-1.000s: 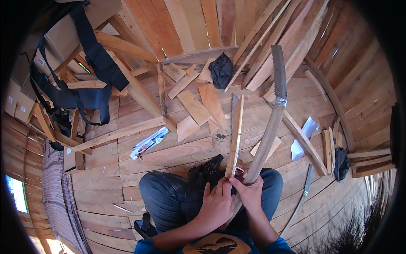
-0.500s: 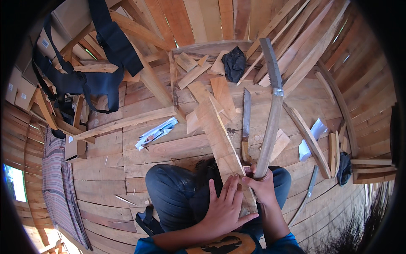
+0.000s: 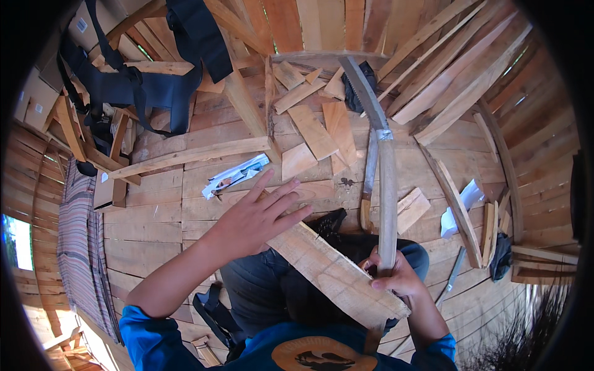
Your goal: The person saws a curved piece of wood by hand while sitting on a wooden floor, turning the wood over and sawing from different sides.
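A wooden plank [image 3: 337, 272] lies slantwise over my lap, its near end close to my right wrist. My left hand [image 3: 257, 219] is at the plank's far left end with fingers spread; whether the hidden thumb presses on the wood I cannot tell. My right hand [image 3: 399, 275] is closed round the lower handle of a hand saw [image 3: 387, 204]. The saw's toothed, slightly curved blade points up and away from me. Beside the plank's near end, that hand's fingers are partly hidden. On the floor beyond my knees, a machete [image 3: 369, 167] with a wooden handle lies behind the saw.
Wood offcuts [image 3: 312, 133] and a crumpled blue-white wrapper [image 3: 235, 176] lie on the plank floor ahead. A timber frame [image 3: 192, 156] stands at left with black straps [image 3: 154, 99] over it. Long boards [image 3: 445, 80] lean at the back right. A striped cloth [image 3: 80, 247] lies far left.
My left hand has moved left and away from me, off the plank's near part to its far end. The plank has swung leftward. The saw has tilted left, still in my right hand.
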### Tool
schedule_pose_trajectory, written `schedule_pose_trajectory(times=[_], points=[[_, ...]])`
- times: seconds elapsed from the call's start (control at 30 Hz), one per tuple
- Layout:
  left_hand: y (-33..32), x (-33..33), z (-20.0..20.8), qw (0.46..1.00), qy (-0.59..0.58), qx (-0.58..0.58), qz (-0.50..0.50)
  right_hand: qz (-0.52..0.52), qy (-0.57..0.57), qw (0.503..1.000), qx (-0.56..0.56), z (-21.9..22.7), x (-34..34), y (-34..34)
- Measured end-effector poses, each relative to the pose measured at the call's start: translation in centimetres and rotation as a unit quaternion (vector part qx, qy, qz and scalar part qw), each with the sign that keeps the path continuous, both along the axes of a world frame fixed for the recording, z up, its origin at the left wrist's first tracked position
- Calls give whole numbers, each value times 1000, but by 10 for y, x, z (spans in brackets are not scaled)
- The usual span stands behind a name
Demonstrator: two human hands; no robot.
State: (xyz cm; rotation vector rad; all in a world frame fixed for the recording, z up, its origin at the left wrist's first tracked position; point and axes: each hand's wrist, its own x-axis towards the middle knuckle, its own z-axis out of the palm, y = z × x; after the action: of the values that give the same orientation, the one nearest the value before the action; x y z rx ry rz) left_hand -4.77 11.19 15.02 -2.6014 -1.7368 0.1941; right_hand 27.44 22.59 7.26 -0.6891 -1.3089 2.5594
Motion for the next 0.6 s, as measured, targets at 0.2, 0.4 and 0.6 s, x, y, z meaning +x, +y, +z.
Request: schedule_pose_trajectory(times=[0.2,0.4,0.6], points=[[-16,-19,-13,989,-109,-63,76,1,-51,998,36,-13,-3,44],[-84,-16,-9,946,-63,1,317,-103,-244,911,317,11,40,116],[-117,0,-59,889,-51,28,455,-123,-245,889,368,22,41,70]])
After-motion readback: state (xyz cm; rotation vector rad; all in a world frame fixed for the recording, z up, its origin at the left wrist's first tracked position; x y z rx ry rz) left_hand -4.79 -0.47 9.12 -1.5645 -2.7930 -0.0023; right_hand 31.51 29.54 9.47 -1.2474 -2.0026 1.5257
